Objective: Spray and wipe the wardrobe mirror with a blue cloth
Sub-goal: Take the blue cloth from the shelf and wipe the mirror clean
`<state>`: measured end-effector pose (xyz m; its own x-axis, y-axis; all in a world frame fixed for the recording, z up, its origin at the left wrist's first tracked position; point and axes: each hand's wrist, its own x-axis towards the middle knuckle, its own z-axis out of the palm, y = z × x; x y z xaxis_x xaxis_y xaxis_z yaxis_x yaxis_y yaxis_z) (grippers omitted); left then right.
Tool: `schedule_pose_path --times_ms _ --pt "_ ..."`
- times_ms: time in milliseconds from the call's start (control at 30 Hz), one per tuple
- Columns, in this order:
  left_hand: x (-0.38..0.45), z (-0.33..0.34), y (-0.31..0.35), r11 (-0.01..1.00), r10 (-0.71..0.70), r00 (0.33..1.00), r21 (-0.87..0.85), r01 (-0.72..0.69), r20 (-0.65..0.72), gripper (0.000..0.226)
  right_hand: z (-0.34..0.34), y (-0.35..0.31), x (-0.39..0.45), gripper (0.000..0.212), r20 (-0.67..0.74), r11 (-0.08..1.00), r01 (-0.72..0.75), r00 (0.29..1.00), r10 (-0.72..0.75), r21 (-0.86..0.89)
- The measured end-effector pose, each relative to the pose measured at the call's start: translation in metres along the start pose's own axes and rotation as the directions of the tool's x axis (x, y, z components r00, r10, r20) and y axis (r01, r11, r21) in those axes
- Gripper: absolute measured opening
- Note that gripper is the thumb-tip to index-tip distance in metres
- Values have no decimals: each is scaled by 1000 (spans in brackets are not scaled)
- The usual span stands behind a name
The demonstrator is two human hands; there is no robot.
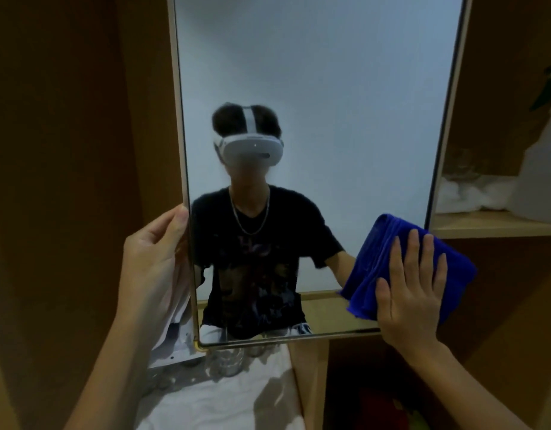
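A tall mirror (314,72) in a thin pale frame fills the middle of the head view and reflects a person wearing a headset. My left hand (153,259) grips the mirror's left edge near the bottom, thumb on the frame. My right hand (413,283) lies flat, fingers spread, on a folded blue cloth (379,262) and presses it against the mirror's lower right corner. The cloth hangs partly over the right edge of the frame.
A wooden shelf (491,223) at the right carries a white spray bottle (541,169) and white cloth-like stuff. Below the mirror lie white fabric (230,395) and clear glass items (224,361). Dark wooden wardrobe panels stand at the left.
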<state>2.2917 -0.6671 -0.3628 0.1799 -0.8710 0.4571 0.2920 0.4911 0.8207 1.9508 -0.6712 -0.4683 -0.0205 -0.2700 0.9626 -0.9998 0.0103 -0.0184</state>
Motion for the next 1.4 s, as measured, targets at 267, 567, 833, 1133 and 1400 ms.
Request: schedule_pose_path --times_ms 267,567,833,1133,1400 --pt "-15 -7 -24 1000 1 999 -4 -1 -34 34 10 -15 -30 58 -14 998 -59 998 60 28" --pt "-16 -8 -24 993 -26 999 -114 22 -37 67 11 -168 -5 59 3 973 200 979 -202 113" --pt "-7 -12 -28 994 -52 998 -97 49 -32 40 14 -215 -13 59 21 923 350 934 -358 159" --pt "-2 -16 -34 974 -50 997 -220 61 57 49 9 -9 -22 61 7 999 39 999 -39 -21" --pt "-6 -15 -34 988 -51 999 -147 52 14 45 6 -45 -15 60 -33 987 -156 987 158 48"
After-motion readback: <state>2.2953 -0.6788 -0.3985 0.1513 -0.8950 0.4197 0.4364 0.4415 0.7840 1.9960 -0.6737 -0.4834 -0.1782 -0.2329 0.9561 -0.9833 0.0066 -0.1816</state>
